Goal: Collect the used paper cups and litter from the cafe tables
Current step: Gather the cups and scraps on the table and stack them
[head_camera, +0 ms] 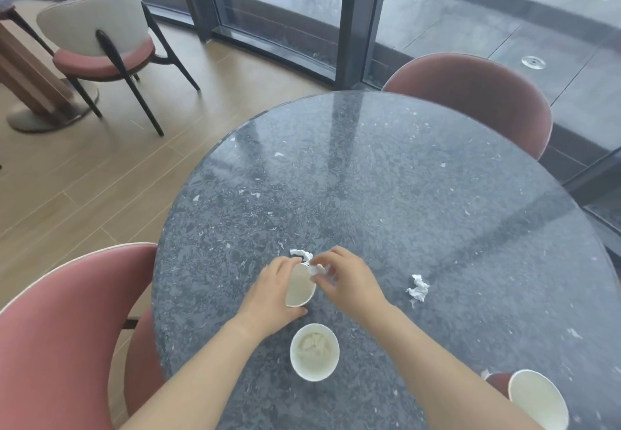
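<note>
On the round dark speckled table (386, 177), my left hand (268, 295) grips a white paper cup (298, 287), tilted with its mouth toward my right hand. My right hand (349, 278) pinches a crumpled white tissue (317, 269) at the cup's mouth. Another crumpled tissue (301, 254) lies on the table just beyond the cup. A third tissue wad (418, 288) lies to the right of my right hand. An upright white cup (314, 351) with tissue inside stands near the front edge. A red-sided paper cup (534, 399) sits at the lower right.
Pink upholstered chairs stand at the near left (60, 335) and the far right (480, 93) of the table. A cream and pink chair (100, 33) stands by another table's base (37, 103) at the far left. Glass walls with dark frames (363, 19) run behind the table.
</note>
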`<state>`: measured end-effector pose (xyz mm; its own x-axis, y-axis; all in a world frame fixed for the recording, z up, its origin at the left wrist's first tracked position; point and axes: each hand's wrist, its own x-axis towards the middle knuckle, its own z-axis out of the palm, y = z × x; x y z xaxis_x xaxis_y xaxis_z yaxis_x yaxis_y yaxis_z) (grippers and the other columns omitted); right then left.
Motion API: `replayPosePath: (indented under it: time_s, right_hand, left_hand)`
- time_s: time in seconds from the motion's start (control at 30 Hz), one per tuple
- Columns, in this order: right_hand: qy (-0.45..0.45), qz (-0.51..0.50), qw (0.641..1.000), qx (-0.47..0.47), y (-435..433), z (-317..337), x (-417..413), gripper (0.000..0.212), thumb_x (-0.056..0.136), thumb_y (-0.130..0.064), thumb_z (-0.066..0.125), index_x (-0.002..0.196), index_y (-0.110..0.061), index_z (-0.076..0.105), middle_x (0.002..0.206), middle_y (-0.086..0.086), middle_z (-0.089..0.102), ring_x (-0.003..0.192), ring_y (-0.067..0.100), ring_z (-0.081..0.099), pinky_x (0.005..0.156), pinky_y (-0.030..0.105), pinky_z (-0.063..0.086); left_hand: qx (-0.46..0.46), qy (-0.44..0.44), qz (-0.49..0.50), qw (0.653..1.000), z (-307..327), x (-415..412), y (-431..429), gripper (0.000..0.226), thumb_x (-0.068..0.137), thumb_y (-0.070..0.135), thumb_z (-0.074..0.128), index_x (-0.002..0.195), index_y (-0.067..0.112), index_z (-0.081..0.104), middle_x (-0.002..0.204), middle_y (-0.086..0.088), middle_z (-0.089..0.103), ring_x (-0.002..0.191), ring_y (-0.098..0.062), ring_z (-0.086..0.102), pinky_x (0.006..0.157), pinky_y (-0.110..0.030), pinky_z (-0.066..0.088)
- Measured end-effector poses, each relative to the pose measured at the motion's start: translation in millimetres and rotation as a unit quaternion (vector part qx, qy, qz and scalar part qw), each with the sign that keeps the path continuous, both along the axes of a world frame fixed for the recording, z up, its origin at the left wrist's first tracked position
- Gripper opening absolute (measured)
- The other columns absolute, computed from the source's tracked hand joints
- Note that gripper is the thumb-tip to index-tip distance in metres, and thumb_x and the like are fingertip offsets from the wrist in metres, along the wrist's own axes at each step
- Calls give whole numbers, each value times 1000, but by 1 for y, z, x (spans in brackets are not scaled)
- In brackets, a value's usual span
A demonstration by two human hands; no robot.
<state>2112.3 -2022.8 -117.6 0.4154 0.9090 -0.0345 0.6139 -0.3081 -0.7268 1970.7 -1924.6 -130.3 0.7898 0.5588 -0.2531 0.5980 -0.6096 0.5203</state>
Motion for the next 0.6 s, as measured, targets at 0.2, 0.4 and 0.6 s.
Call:
replayPosePath:
  time_s: [0.2, 0.4, 0.6]
  right_hand:
    - [-1, 19, 1000, -24, 5, 7, -16, 37, 77, -27, 70, 112, -23, 59, 100, -2, 59, 82, 8, 50, 76, 24, 42]
    - [-34, 14, 997, -62, 10, -8, -7, 30, 82, -24, 64, 111, -23, 58, 106, -3, 58, 92, 14, 55, 80, 28, 45]
    - [-38, 39, 992, -114, 32, -29, 3, 30, 84, -23, 62, 113, -20, 58, 114, 0, 53, 102, 20, 54, 83, 32, 45]
  left_hand:
    - [7, -2, 9, 1000, 0, -9, 5, 86, 67, 36, 78, 138, 27, 29, 133, 8, 36, 122, -15, 40, 97, -33, 43]
    - [24, -2, 32, 999, -6, -14, 20, 84, 72, 36, 74, 140, 24, 27, 135, 6, 35, 125, -16, 38, 99, -31, 41]
    - [27, -22, 43, 998, -14, -9, 35, 78, 76, 34, 71, 140, 23, 29, 137, 7, 36, 126, -15, 39, 101, -31, 40]
